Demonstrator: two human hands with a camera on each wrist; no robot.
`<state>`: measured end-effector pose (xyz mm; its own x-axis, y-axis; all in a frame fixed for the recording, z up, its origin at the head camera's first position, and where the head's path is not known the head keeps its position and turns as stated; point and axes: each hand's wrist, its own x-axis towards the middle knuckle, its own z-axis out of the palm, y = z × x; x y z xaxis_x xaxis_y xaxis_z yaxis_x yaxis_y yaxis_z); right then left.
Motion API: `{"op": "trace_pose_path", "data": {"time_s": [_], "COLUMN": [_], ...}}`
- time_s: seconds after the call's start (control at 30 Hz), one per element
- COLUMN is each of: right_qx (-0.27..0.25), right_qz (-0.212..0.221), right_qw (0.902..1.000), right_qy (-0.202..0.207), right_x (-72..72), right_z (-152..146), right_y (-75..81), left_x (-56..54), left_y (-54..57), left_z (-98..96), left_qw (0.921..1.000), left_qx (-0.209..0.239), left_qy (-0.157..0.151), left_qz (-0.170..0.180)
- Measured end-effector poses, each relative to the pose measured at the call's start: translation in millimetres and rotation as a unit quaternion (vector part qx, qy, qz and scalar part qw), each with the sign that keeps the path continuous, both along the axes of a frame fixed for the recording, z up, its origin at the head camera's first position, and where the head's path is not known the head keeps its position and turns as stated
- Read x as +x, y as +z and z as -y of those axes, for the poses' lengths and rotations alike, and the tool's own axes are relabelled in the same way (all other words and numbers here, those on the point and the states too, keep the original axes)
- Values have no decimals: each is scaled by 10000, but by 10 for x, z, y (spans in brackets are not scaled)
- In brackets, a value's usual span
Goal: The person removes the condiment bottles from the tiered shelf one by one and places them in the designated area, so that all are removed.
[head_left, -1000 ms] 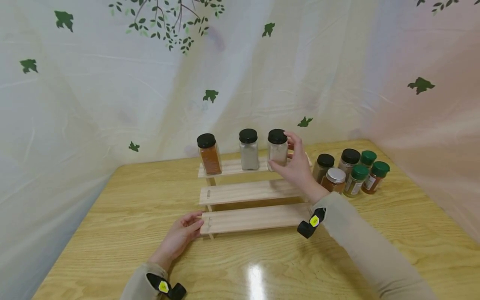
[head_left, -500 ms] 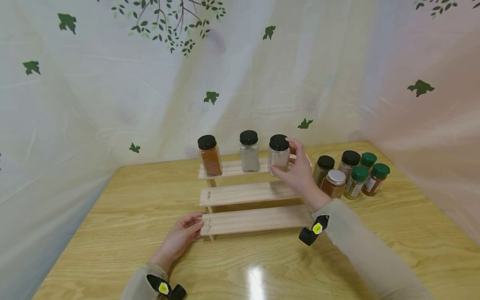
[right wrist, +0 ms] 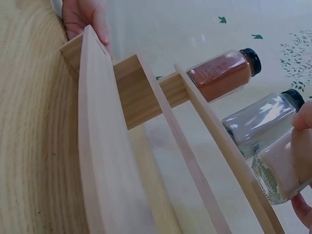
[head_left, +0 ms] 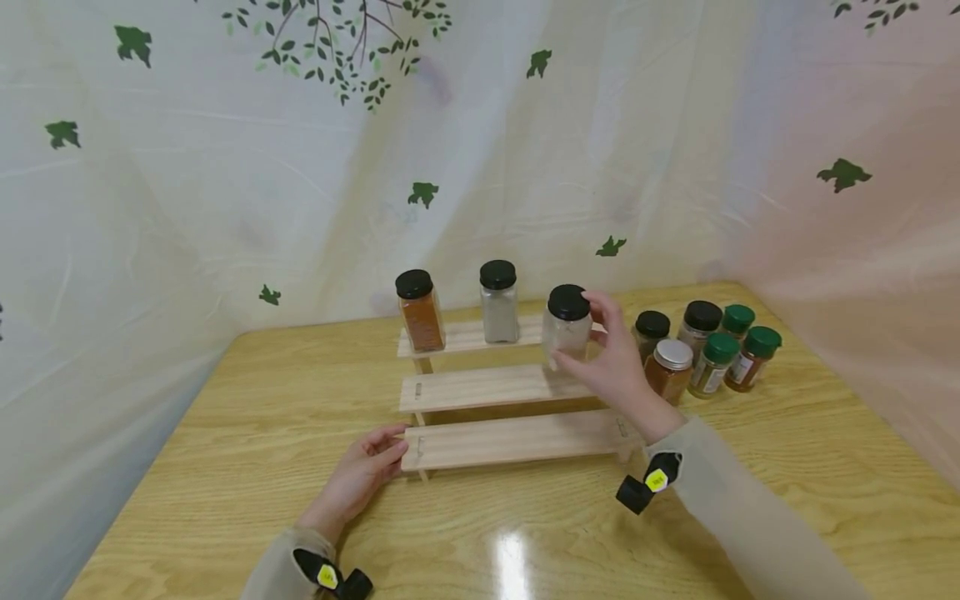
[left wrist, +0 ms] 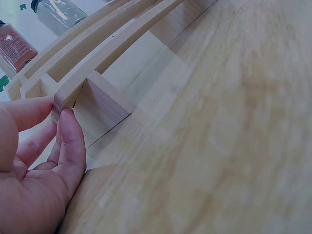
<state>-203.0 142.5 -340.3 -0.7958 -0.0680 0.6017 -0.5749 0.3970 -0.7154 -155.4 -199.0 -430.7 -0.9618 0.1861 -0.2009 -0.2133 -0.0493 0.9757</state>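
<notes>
A three-tier wooden spice rack (head_left: 510, 440) stands on the table. My left hand (head_left: 358, 471) pinches the left end of its lowest shelf, thumb and fingertips at the board's corner in the left wrist view. My right hand (head_left: 615, 367) grips a clear black-lidded spice jar (head_left: 567, 335) of pale powder by its sides. This jar is in front of the top shelf's right part, its base seemingly lifted off the board in the right wrist view (right wrist: 280, 168). Upright on the top shelf are a jar of orange-red spice (head_left: 422, 323) at the left and a jar of grey-white powder (head_left: 498, 315) near the middle.
Right of the rack several more jars stand grouped on the table, among them a silver-lidded jar (head_left: 670, 371), a black-lidded jar (head_left: 697, 325) and a green-lidded jar (head_left: 752, 358). A pale leaf-print curtain (head_left: 480, 150) hangs behind the table (head_left: 285, 400).
My right hand has brought the jar of pale powder down, to the right and nearer me, away from the middle jar. My left hand keeps its hold on the rack.
</notes>
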Motion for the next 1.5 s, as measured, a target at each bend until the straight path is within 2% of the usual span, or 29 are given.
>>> {"op": "trace_pose_path", "data": {"time_s": [0.23,0.43,0.57,0.73,1.2,1.5], "right_qx": [201,579,786,746,1206,1180], "right_qz": [0,-351,-678,-936,-808,-718], "right_qw": [9998,9977,9946,9923,9894,9903], "right_qy": [-37,-82,41,305,19,121], "right_x": [157,269,302,328,506,583], "right_z": [-72,-185,-277,-372,-615,-837], "right_y": [-38,-109,-186,-246,-300,-386], "left_x": [1,-1,-2,-4,-5,-3], "left_y": [-8,-1,0,-7,12,1], "left_z": [3,0,7,15,6,13], "left_qw": [10000,9999,9999,9999,10000,9999], "left_qx": [-62,-107,-44,9,-80,-14], "left_qy": [30,-25,-102,-102,-43,-129], "left_qz": [32,54,-14,-35,41,-7]}}
